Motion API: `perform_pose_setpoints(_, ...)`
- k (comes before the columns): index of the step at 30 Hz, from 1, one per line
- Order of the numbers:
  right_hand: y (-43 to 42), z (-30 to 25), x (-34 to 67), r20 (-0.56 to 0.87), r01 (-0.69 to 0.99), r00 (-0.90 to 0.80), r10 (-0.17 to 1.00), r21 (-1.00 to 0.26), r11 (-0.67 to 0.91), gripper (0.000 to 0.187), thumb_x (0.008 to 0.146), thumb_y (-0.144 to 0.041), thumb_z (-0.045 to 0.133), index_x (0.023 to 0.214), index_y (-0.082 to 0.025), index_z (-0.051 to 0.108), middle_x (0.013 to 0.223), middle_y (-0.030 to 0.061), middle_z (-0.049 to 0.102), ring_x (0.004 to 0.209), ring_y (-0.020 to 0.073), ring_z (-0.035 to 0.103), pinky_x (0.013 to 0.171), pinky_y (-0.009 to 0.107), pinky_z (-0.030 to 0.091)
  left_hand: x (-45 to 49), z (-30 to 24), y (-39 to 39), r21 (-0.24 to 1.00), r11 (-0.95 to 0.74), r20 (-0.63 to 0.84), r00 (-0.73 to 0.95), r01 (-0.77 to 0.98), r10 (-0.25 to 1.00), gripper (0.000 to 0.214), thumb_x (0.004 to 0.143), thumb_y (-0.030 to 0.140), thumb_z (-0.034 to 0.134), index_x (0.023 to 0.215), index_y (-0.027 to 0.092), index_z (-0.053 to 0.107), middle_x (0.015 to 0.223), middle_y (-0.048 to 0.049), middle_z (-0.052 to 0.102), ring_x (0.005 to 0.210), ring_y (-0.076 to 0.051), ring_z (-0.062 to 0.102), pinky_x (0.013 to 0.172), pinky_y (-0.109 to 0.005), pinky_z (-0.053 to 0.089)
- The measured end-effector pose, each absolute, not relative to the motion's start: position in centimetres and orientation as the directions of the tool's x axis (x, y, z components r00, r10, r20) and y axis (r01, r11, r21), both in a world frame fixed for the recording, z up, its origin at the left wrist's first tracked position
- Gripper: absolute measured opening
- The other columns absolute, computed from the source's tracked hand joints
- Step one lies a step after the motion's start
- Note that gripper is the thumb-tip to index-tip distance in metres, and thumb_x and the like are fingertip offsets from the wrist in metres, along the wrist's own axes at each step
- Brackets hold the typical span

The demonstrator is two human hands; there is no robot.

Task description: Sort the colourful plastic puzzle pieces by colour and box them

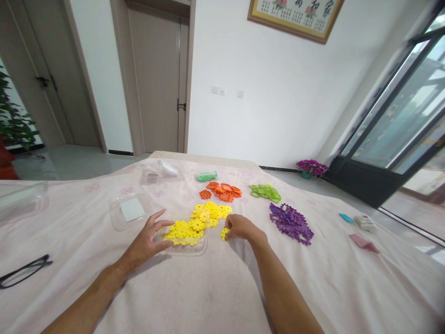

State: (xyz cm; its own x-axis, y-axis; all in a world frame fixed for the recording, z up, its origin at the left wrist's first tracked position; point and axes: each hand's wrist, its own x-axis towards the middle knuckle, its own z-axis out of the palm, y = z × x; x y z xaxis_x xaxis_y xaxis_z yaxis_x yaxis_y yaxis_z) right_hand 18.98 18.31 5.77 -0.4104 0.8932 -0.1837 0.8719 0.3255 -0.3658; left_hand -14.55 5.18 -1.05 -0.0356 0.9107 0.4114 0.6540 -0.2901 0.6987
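Observation:
A clear plastic box [198, 249] holds many yellow notched discs [186, 230], and more of them spill over its far right side onto the cloth. My left hand [153, 239] is at the box's left side, its thumb and fingers spread apart around that edge. To the right of the box, my right hand [239, 226] pinches a single yellow notched disc [225, 234] close to the cloth. Orange notched discs [222, 191] lie behind the yellow ones. A purple heap [292, 223] and a light green heap [265, 192] of such pieces lie to the right.
A clear lid with a white label [132, 209] lies at left, near black glasses [26, 271]. Behind are a clear container [162, 170] and a box of green pieces [207, 176]. A pink cloth piece [364, 243], a blue item [346, 218] and a small white pack [365, 223] lie far right.

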Motion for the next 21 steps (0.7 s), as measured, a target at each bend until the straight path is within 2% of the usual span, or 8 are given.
perform_pose_setpoints(3, 19.5, 4.4, 18.8, 0.009, 0.786, -0.397, 0.918, -0.513, 0.345, 0.025, 0.067, -0.016, 0.079, 0.090, -0.019, 0.071, 0.081, -0.0011, 0.068, 0.071, 0.0147, 0.059, 0.062, 0.025, 0.037, -14.6, -1.2, 5.2, 0.697, -0.293, 0.413, -0.033, 0.655, 0.910, 0.047, 0.080, 0.054, 0.073, 0.120, 0.028, 0.072, 0.157, -0.0123, 0.041, 0.145, -0.037, 0.042, 0.118, -0.060, 0.034)
perform_pose_setpoints(5, 20.4, 3.3, 18.7, 0.128, 0.705, -0.335, 0.933, -0.623, 0.339, 0.027, 0.073, -0.016, 0.073, 0.100, -0.019, 0.071, 0.083, -0.0003, 0.069, 0.074, 0.0154, 0.062, 0.066, 0.025, 0.043, -14.6, -1.3, 5.2, 0.696, -0.290, 0.411, -0.034, 0.657, 0.911, 0.049, 0.081, 0.056, 0.072, 0.121, 0.028, 0.072, 0.157, -0.0127, 0.041, 0.145, -0.037, 0.041, 0.119, -0.059, 0.034)
perform_pose_setpoints(8, 21.7, 1.5, 18.7, 0.225, 0.653, -0.215, 0.950, -0.691, 0.312, 0.038, 0.077, -0.019, 0.070, 0.115, -0.018, 0.068, 0.105, 0.0054, 0.072, 0.087, 0.0184, 0.068, 0.080, 0.030, 0.050, -14.7, -1.3, 5.3, 0.690, -0.279, 0.401, -0.031, 0.668, 0.916, 0.052, 0.081, 0.058, 0.071, 0.122, 0.027, 0.071, 0.158, -0.0128, 0.040, 0.146, -0.037, 0.041, 0.118, -0.057, 0.035)
perform_pose_setpoints(10, 22.1, 0.7, 19.0, 0.285, 0.706, -0.177, 0.942, -0.630, 0.323, 0.047, 0.076, -0.024, 0.074, 0.122, -0.018, 0.067, 0.125, 0.0109, 0.068, 0.106, 0.0237, 0.066, 0.094, 0.035, 0.049, -14.6, -1.2, 5.3, 0.685, -0.276, 0.397, -0.029, 0.674, 0.917, 0.053, 0.081, 0.058, 0.071, 0.122, 0.026, 0.072, 0.157, -0.0129, 0.040, 0.145, -0.037, 0.041, 0.118, -0.056, 0.036)
perform_pose_setpoints(12, 22.3, 0.3, 19.2, 0.289, 0.766, -0.203, 0.936, -0.548, 0.335, 0.054, 0.076, -0.032, 0.078, 0.127, -0.017, 0.065, 0.131, 0.0139, 0.065, 0.119, 0.0284, 0.061, 0.103, 0.037, 0.044, -14.6, -1.2, 5.3, 0.681, -0.277, 0.401, -0.028, 0.678, 0.916, 0.052, 0.081, 0.058, 0.071, 0.122, 0.026, 0.072, 0.157, -0.0127, 0.041, 0.145, -0.036, 0.041, 0.119, -0.055, 0.036)
perform_pose_setpoints(17, 22.4, 0.2, 18.8, 0.177, 0.856, -0.266, 0.948, -0.408, 0.317, 0.063, 0.080, -0.047, 0.077, 0.134, -0.018, 0.061, 0.132, 0.0144, 0.066, 0.123, 0.0319, 0.058, 0.101, 0.038, 0.041, -14.6, -1.2, 5.2, 0.681, -0.275, 0.402, -0.032, 0.679, 0.915, 0.052, 0.080, 0.059, 0.072, 0.121, 0.027, 0.072, 0.157, -0.0126, 0.041, 0.146, -0.036, 0.041, 0.118, -0.055, 0.037)
perform_pose_setpoints(21, 23.5, 1.0, 18.1, 0.098, 0.882, -0.318, 0.943, -0.334, 0.332, 0.067, 0.073, -0.048, 0.082, 0.130, -0.018, 0.062, 0.128, 0.0154, 0.066, 0.120, 0.0318, 0.057, 0.096, 0.036, 0.042, -14.7, -1.1, 5.2, 0.681, -0.274, 0.398, -0.030, 0.679, 0.917, 0.052, 0.080, 0.059, 0.072, 0.120, 0.026, 0.073, 0.157, -0.0133, 0.041, 0.146, -0.036, 0.040, 0.120, -0.056, 0.034)
